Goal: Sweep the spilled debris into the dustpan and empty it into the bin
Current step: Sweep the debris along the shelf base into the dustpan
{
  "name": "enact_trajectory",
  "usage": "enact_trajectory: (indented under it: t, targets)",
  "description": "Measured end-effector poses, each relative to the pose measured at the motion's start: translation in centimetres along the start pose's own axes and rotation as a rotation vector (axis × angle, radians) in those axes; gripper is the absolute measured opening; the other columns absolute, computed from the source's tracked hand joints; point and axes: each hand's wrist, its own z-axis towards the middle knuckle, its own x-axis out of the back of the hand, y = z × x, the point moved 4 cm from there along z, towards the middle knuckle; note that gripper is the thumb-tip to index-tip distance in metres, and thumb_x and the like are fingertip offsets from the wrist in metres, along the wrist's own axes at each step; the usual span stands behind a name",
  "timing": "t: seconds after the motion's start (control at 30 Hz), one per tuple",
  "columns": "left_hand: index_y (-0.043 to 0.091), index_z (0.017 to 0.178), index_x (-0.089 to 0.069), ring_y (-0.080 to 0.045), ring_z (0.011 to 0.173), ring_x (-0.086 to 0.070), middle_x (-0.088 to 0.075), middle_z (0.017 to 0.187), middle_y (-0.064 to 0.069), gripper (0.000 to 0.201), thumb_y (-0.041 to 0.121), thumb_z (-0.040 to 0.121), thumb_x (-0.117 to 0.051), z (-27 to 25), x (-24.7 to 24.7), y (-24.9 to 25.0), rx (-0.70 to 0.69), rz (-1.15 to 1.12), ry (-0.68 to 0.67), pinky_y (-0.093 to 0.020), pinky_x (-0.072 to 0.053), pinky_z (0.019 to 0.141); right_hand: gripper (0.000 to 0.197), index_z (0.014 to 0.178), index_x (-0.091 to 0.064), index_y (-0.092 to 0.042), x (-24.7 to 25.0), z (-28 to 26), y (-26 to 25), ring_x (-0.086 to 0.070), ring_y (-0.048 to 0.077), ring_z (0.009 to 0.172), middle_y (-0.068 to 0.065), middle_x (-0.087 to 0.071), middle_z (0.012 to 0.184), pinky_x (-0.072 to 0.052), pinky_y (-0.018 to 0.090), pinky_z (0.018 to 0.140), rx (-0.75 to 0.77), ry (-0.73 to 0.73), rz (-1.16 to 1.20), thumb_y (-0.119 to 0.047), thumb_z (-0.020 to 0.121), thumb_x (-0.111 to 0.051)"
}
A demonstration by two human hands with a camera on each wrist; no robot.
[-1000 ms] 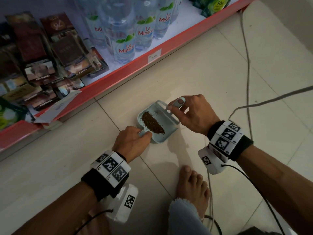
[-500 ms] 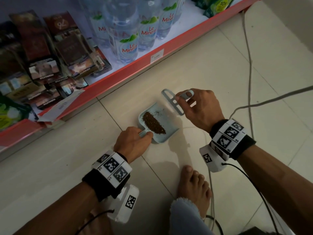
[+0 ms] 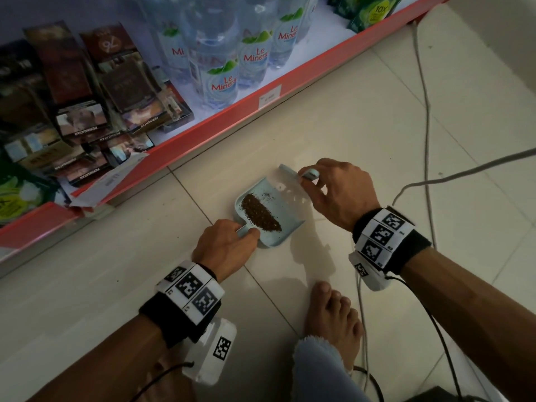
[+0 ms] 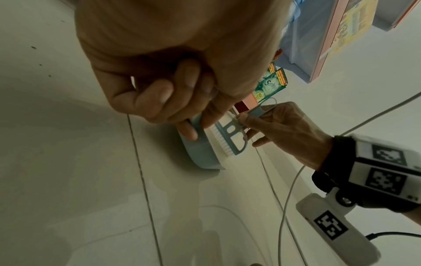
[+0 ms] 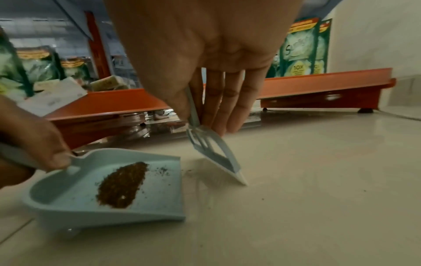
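Here a light-blue dustpan (image 3: 269,211) is seen lying flat on the tiled floor (image 3: 348,134), its open edge turned toward the red shelf (image 3: 203,134). The short handle of the dustpan is gripped by the left hand (image 3: 224,246), whose fingers (image 4: 145,100) are curled round it, as is shown plainly in the left wrist view. A long heap of brown debris (image 3: 259,211) is held inside the pan, with a few loose grains scattered beside it toward the open edge. A small brush (image 5: 214,154) of the same light blue is pinched by its thin handle in the right hand (image 3: 339,195), between thumb and fingers, while the remaining fingers (image 5: 237,102) are stretched downward. The white bristles of the brush are set on the floor just beside the pan's open edge, and the brush is tilted. A faint dusting of debris can be made out on the floor between bristles and pan in the right wrist view. Water bottles (image 3: 216,68) and dark packets (image 3: 87,91) are stocked on the shelf. A bare foot (image 3: 333,317) is planted near the pan, and pale cables (image 3: 426,117) are trailed across the tiles at the right.
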Motion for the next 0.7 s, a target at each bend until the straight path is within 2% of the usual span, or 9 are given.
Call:
enact_trajectory:
  t: [0.07,0.17,0.27,0.33,0.43,0.5,0.6,0.7]
  targets:
    - [0.016,0.053,-0.052,-0.024,0.064,-0.055,-0.054,0.058,0.000,0.038,0.039,0.082,-0.060,-0.1,0.0,0.0,0.004,-0.003,-0.002,-0.029,-0.041,0.063,0.030,0.102,-0.072,-0.026,-0.4,-0.2,-0.5,-0.064,0.021,0.074,-0.005,-0.067,0.088,-0.054,0.038,0.064,0.023,-0.066,0.081,-0.042,0.099,-0.047]
    - [0.016,0.054,-0.052,-0.025,0.066,-0.056,-0.055,0.060,0.000,0.038,0.040,0.083,-0.060,-0.2,0.1,0.0,0.011,-0.014,-0.009,-0.030,-0.041,0.065,0.026,0.099,-0.073,-0.026,0.2,-0.3,-0.9,-0.064,0.018,0.071,-0.006,-0.070,0.084,-0.054,0.039,0.062,0.006,0.049,0.198,-0.040,0.098,-0.051]
    - [0.016,0.056,-0.054,-0.026,0.069,-0.058,-0.056,0.062,-0.001,0.036,0.040,0.083,-0.060,-0.3,0.1,-0.1,0.014,-0.011,-0.012,-0.031,-0.043,0.067,0.027,0.104,-0.072,-0.029,0.8,-0.2,-1.0,-0.063,0.023,0.071,-0.006,-0.067,0.087,-0.052,0.036,0.059,0.024,0.133,0.076,-0.039,0.099,-0.048]
    - [0.016,0.057,-0.055,-0.027,0.072,-0.060,-0.057,0.064,-0.001,0.036,0.040,0.084,-0.060,-0.4,0.2,-0.1,0.016,-0.007,-0.011,-0.032,-0.046,0.068,0.028,0.106,-0.071,-0.029,0.3,-0.1,-1.1,-0.063,0.024,0.073,-0.006,-0.067,0.090,-0.051,0.034,0.060,0.030,0.058,0.013,-0.038,0.100,-0.046]
    - [0.017,0.058,-0.054,-0.026,0.072,-0.060,-0.057,0.065,-0.001,0.036,0.040,0.085,-0.060,-0.5,0.3,0.0,0.008,-0.003,-0.015,-0.032,-0.047,0.070,0.027,0.101,-0.072,-0.026,-0.4,-0.4,-1.3,-0.064,0.019,0.072,-0.006,-0.069,0.087,-0.054,0.036,0.063,0.038,-0.030,0.144,-0.040,0.099,-0.049]
    - [0.017,0.059,-0.055,-0.027,0.074,-0.062,-0.059,0.066,-0.002,0.036,0.041,0.086,-0.059,-0.6,0.4,0.0,0.007,-0.007,-0.021,-0.035,-0.050,0.073,0.026,0.100,-0.073,-0.027,-0.1,-0.5,-1.3,-0.064,0.017,0.071,-0.007,-0.070,0.085,-0.055,0.037,0.062,0.019,0.036,0.193,-0.041,0.098,-0.051]
    - [0.016,0.058,-0.055,-0.029,0.077,-0.064,-0.060,0.067,-0.003,0.036,0.040,0.086,-0.059,-0.8,0.5,0.0,0.005,-0.015,-0.016,-0.038,-0.053,0.077,0.024,0.102,-0.072,-0.030,0.6,-0.5,-1.3,-0.063,0.020,0.068,-0.008,-0.068,0.085,-0.053,0.034,0.057,0.015,0.164,0.104,-0.038,0.099,-0.051]
    - [0.016,0.058,-0.055,-0.031,0.078,-0.064,-0.060,0.068,-0.004,0.037,0.039,0.086,-0.059,-0.8,0.5,-0.1,0.001,-0.024,-0.014,-0.039,-0.052,0.077,0.026,0.105,-0.072,-0.029,0.1,-0.4,-1.2,-0.064,0.022,0.072,-0.006,-0.068,0.089,-0.053,0.035,0.060,0.021,0.057,0.025,-0.037,0.099,-0.047]
